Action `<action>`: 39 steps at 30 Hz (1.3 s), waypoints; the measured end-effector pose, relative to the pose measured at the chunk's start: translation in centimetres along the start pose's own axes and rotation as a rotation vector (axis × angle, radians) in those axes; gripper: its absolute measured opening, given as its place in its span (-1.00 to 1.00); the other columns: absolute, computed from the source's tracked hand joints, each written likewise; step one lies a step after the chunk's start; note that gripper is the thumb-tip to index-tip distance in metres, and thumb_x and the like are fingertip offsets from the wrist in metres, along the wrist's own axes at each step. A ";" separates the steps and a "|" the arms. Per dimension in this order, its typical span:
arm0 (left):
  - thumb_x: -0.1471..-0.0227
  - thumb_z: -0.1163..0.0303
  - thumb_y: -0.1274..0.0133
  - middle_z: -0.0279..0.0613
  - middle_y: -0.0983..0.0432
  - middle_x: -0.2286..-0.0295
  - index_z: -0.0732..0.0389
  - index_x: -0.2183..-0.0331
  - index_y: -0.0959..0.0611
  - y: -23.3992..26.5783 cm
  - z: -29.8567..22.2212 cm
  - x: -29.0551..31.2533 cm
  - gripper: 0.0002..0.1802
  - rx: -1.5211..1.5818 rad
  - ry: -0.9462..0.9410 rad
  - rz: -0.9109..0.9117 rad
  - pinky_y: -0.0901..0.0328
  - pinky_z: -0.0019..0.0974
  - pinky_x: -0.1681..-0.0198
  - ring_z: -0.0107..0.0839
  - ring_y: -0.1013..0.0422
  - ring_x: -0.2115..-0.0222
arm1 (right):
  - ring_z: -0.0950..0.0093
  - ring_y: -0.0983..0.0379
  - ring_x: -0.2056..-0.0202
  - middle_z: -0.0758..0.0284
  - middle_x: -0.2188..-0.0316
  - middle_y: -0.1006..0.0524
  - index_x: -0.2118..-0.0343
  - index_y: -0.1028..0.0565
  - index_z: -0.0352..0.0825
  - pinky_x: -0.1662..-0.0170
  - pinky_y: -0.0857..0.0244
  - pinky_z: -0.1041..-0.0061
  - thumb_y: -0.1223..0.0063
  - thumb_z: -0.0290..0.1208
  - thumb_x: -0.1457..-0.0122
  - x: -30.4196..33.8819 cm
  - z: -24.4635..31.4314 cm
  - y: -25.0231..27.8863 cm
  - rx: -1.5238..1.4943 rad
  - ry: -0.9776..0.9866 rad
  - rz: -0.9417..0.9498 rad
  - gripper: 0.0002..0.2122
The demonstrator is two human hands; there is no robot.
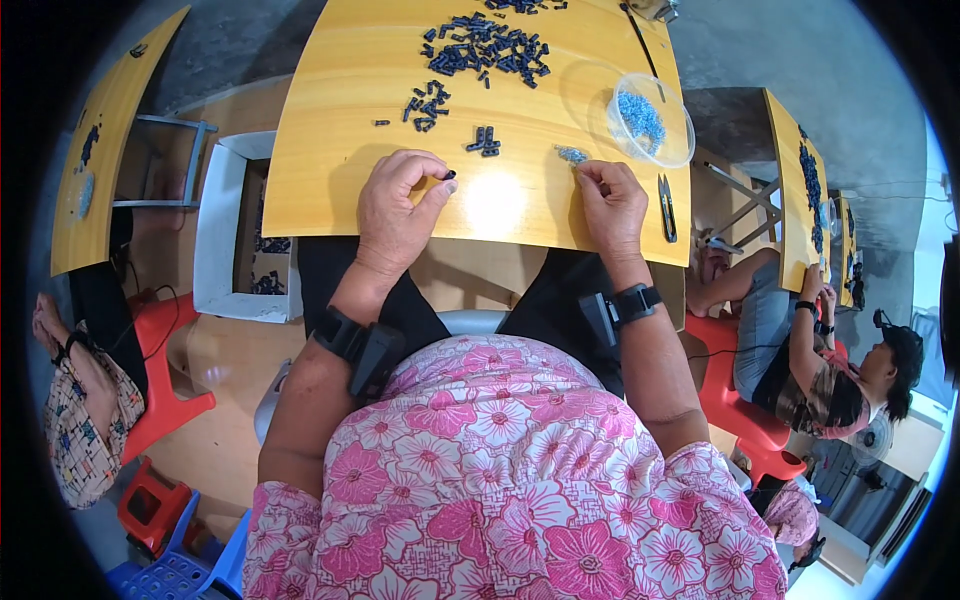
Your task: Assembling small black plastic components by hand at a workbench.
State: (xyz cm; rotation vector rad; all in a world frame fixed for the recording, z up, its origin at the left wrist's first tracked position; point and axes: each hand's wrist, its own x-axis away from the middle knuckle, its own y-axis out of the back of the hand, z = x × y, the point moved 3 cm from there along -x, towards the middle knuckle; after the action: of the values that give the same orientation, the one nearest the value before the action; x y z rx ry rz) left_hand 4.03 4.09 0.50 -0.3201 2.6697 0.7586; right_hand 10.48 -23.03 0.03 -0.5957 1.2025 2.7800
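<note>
Left hand [398, 205] pinches small black tubular piece [449, 176] between thumb and forefinger, over near side of wood-grain tabletop [335, 140]. Right hand [614, 208] has fingertips together beside small pale-blue pieces [571, 154]; can't tell if gripping any. Best pinch lightly, leaving end clear. Visible end seems rightward; long axis roughly sideways, mostly finger-hidden.

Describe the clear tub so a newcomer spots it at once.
Start at the yellow table in front of the pink floral shirt. Near its right edge, beyond the right hand, sits a round clear tub holding a heap of small blue pieces. Unlike the loose dark pieces to its left and the snips nearer the person, it is a wide, rimmed container.
</note>
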 end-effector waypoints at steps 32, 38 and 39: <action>0.11 0.55 -0.23 -0.18 -0.56 0.37 0.26 0.43 -0.59 0.1 -0.2 0.1 -0.86 0.019 0.002 -0.007 -0.35 -0.27 0.16 -0.24 -0.47 0.28 | 0.37 -0.48 0.50 0.27 0.50 -0.50 0.36 -0.62 -0.32 0.39 -0.36 0.48 -0.18 -0.57 -0.07 -0.5 2.3 0.2 0.176 0.128 0.119 -0.93; 0.11 0.54 -0.23 -0.19 -0.56 0.38 0.25 0.43 -0.59 -0.1 0.1 0.2 -0.86 0.030 0.023 -0.001 -0.35 -0.27 0.18 -0.24 -0.46 0.29 | 0.20 -0.51 0.43 0.22 0.44 -0.52 0.39 -0.58 -0.31 0.35 -0.40 0.37 -0.16 -0.54 -0.07 -0.5 2.9 -0.5 0.293 0.135 0.154 -0.96; 0.11 0.54 -0.23 -0.19 -0.56 0.38 0.25 0.43 -0.59 -0.1 0.1 0.2 -0.86 0.028 0.023 -0.001 -0.35 -0.27 0.18 -0.24 -0.46 0.29 | 0.23 -0.51 0.44 0.22 0.45 -0.53 0.38 -0.59 -0.31 0.35 -0.40 0.39 -0.16 -0.55 -0.08 -0.5 2.9 -0.4 0.299 0.151 0.158 -0.95</action>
State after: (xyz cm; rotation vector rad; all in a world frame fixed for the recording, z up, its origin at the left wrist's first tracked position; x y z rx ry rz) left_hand 3.89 4.06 0.32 -0.3252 2.6989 0.7201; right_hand 10.10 -20.62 1.70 -0.7200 1.7257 2.6341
